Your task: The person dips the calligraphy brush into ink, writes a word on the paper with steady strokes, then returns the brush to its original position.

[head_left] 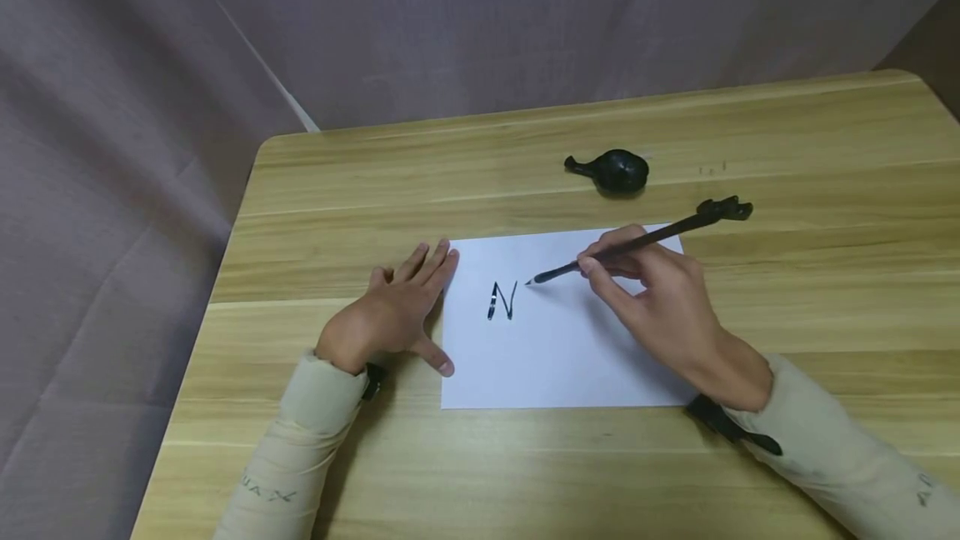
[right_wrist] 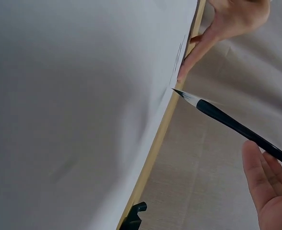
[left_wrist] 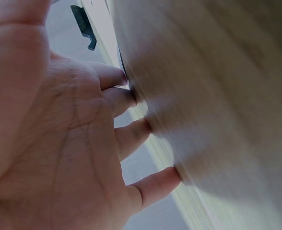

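Note:
My right hand [head_left: 663, 298] pinches a writing brush [head_left: 645, 242] with a dark handle and a carved upper end. In the right wrist view the brush [right_wrist: 237, 127] has pale bristles blackened at the point. Its tip is right at the white paper [head_left: 540, 365], just right of a black letter N [head_left: 502, 301]. My left hand [head_left: 390, 311] lies at the paper's left edge with straight, spread fingers, the fingertips and thumb touching that edge. In the left wrist view its fingertips [left_wrist: 167, 184] press down on the surface.
A black gourd-shaped object [head_left: 618, 172] with a narrow neck lies behind the paper. The wooden table [head_left: 337, 190] has rounded far corners, and a grey cloth [head_left: 487, 23] hangs behind it and at the left. Each wrist wears a dark strap.

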Tool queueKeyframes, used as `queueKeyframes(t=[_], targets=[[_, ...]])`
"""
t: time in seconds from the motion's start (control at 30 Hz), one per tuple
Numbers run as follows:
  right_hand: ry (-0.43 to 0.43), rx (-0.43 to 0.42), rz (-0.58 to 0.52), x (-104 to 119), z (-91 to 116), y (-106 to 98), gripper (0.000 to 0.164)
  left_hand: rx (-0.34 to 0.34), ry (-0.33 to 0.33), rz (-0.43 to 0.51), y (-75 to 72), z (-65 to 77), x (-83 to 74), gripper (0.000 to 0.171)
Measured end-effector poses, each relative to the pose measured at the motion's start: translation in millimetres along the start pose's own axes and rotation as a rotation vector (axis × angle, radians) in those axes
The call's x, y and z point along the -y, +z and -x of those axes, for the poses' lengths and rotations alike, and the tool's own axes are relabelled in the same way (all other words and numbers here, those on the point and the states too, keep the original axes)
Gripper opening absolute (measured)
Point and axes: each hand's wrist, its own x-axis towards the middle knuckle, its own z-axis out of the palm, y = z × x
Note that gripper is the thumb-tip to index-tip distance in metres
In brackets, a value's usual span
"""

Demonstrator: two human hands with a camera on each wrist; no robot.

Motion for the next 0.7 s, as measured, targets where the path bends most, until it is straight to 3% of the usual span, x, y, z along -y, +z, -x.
queueKeyframes(t=[0.7], targets=[[0.014,0.03,-0.023,-4.1,3.2,0.2,0.019,-0.003,0.01,0.01,-0.3,1.2,-0.9,0.157]])
